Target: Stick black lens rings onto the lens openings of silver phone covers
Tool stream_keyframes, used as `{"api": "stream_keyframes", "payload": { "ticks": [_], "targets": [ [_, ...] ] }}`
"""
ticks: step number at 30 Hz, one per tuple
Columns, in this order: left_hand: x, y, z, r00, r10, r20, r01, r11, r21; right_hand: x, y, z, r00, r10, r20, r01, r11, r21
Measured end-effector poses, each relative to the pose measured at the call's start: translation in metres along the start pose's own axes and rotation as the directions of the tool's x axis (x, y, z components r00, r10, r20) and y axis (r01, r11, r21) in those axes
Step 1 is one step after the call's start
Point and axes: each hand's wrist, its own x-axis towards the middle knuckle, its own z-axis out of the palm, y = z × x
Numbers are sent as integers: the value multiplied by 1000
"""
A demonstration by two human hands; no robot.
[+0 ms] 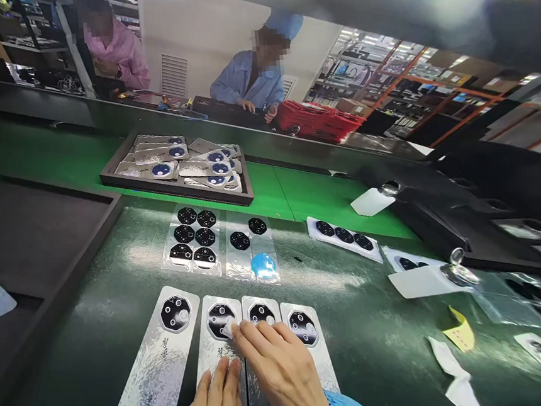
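Several silvery, textured phone back panels lie side by side in front of me, each with a black octagonal camera plate near its top. My left hand [216,397] lies with fingers stretched out on the second panel [208,354], below its printed mark. Closed fingers of my right hand [282,369] pinch a small white wad [228,328], like tissue or cloth, against that panel's camera plate [218,318]. My right hand partly covers the third panel [261,310]. The leftmost panel [159,364] and the rightmost panel [325,362] lie on either side.
Behind the panels lie clear sheets of black octagonal stickers [190,235], one bearing a blue piece [263,266]. A dark tray [179,191] holds piled panels. To the right are a white-handled tool [422,281], yellow paper [460,331] and a white strip [450,367]. Two people sit beyond.
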Motion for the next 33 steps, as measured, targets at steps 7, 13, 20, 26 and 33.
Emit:
{"api": "stream_keyframes", "payload": {
  "ticks": [7, 13, 20, 26, 33],
  "targets": [
    [2, -2, -3, 1000, 21, -5, -21, 1000, 2, -1, 2, 2, 1000, 16, -9, -16, 999, 38],
    [5, -2, -5, 1000, -12, -15, 12, 1000, -1, 0, 5, 2, 1000, 26, -18, -26, 999, 30],
    [4, -3, -4, 1000, 4, -22, -4, 1000, -10, 1, 2, 0, 999, -24, 31, 24, 1000, 5],
    [5, -5, -8, 998, -20, -56, 19, 1000, -25, 1, 3, 1, 1000, -7, 10, 7, 1000, 8],
    [1, -6, -5, 997, 65, 43, -65, 998, -3, 1, 1, 1, 1000, -5, 15, 5, 1000, -11]
  ]
}}
